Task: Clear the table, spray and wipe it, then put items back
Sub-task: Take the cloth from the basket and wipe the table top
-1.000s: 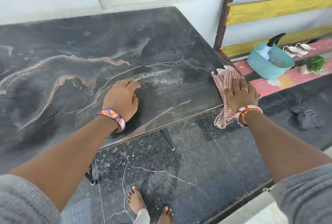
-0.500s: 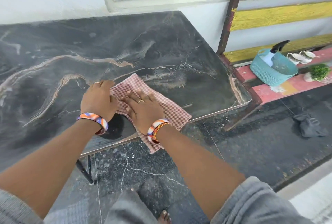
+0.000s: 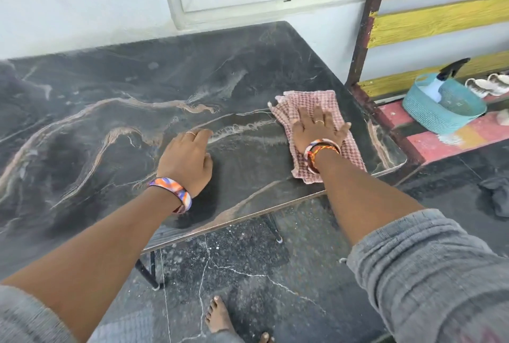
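Checked cloth (image 3: 314, 133) lies beneath the flat, spread right hand (image 3: 316, 133) on the table (image 3: 110, 100).

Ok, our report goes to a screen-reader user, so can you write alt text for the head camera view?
A person's right hand presses a pink checked cloth flat on a dark marbled table, near its right end, while the left hand rests on the tabletop. A teal basket holding a spray bottle sits on a bench beside it.

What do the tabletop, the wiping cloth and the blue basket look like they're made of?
Tabletop: dark marble-look surface, glossy, pale veins; thin edge suggests laminate, not stone. Cloth: pink checked woven fabric, waffle texture, likely cotton, under the right hand. Basket: teal, fine woven ribs, probably rope or plastic weave.
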Motion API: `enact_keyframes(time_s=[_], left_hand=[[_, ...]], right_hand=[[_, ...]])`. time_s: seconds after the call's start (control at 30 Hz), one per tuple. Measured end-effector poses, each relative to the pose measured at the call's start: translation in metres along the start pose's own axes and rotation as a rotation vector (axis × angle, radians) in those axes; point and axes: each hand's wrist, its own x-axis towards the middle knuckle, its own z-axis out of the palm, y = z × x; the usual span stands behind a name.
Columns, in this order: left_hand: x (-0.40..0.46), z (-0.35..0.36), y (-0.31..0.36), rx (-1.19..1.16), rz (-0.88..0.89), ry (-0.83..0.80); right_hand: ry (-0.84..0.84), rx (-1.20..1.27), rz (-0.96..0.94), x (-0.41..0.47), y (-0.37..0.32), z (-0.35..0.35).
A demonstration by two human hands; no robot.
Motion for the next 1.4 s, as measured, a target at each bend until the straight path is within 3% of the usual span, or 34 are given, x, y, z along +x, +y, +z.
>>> enact_keyframes(time_s=[0.2, 0.3, 0.43, 0.57, 0.97, 1.17, 1.27, 1.4], left_hand=[[0.003, 0.003, 0.021, -0.037, 0.070, -0.025], [0.000, 0.005, 0.027, -0.054, 0.086, -0.029], [-0.009, 0.006, 0.028, -0.080, 0.078, -0.026], [-0.025, 0.006, 0.011, -0.136, -0.004, -0.013], [-0.072, -0.027, -0.087, -0.182, -0.350, 0.168], [-0.090, -0.045, -0.130, -0.199, -0.381, 0.191], [-0.095, -0.053, -0.153, -0.193, -0.356, 0.195], [-0.094, -0.061, -0.178, -0.175, -0.333, 0.184]], right_hand=[[0.045, 0.066, 0.312, -0.017, 0.089, -0.017], [0.101, 0.105, 0.318, -0.037, 0.110, -0.016], [0.258, 0.090, 0.124, -0.079, 0.095, 0.008], [0.292, 0.059, -0.118, -0.127, 0.039, 0.040], [0.059, -0.034, -0.681, -0.193, -0.095, 0.071], [-0.053, -0.075, -0.909, -0.212, -0.169, 0.083], [-0.076, -0.092, -0.969, -0.224, -0.208, 0.091], [-0.055, -0.139, -0.867, -0.218, -0.214, 0.093]])
